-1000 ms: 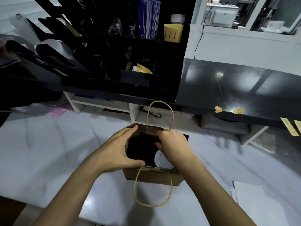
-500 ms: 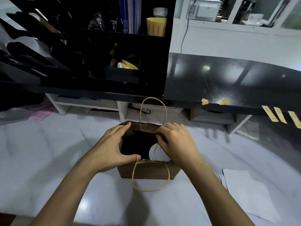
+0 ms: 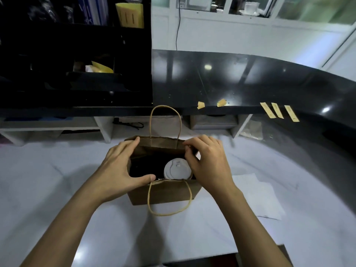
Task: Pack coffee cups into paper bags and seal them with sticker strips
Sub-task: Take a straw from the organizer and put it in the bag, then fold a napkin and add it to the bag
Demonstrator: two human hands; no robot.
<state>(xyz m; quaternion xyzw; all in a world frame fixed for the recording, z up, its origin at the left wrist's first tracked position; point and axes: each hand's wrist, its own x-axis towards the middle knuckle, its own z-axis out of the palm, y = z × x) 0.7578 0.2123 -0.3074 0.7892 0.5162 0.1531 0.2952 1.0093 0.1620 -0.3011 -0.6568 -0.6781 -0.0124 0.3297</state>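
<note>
A brown paper bag (image 3: 163, 193) with twisted-paper handles stands open on the white table. Inside, at its right side, a coffee cup with a white lid (image 3: 176, 169) stands upright. My left hand (image 3: 119, 168) spans the bag's left end, fingertips on the far rim and thumb on the near rim. My right hand (image 3: 207, 160) grips the bag's right end, fingers curled over the far rim at the corner. Three sticker strips (image 3: 277, 110) hang from the black counter's edge at the right.
A black counter (image 3: 240, 79) runs behind the bag, with two torn sticker bits (image 3: 211, 104) on its edge. A black organiser (image 3: 77, 54) with a yellow cup holder stands at the back left. White paper sheets (image 3: 258, 195) lie on the table to the right of the bag.
My right hand has slid rightwards along the far rim to the bag's right corner, uncovering the cup's lid. The left hand keeps its hold. The camera has tilted down.
</note>
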